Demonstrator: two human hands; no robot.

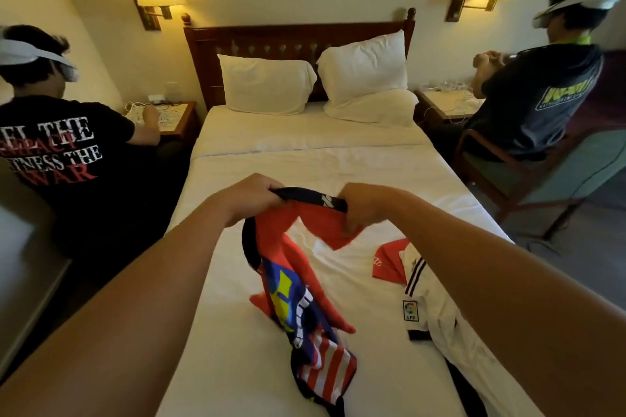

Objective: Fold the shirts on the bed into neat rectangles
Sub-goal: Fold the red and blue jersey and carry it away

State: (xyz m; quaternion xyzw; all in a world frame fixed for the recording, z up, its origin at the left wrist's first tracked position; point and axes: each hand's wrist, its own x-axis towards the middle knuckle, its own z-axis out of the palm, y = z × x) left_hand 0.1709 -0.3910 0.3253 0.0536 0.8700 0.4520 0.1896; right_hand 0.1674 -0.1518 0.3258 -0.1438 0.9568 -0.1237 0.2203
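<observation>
Red jersey (291, 267) is gripped at its dark collar by left hand (252, 200) and right hand (355, 210), probably so it can be spread on the bed (305, 159).

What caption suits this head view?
Both hands, left and right, lift a red shirt above the bed.

Both arms reach out over the bed (305, 159). The left hand (252, 198) and the right hand (360, 210) each grip the dark collar edge of a red shirt (288, 267), which hangs crumpled between them, its blue, yellow and striped print trailing onto the sheet. A white shirt (437, 315) with black stripes lies to the right, partly under the right forearm, overlapping a red cloth (388, 262). Two pillows (267, 85) lean against the headboard (271, 41). A seated person (67, 152) is on each side of the bed.
</observation>
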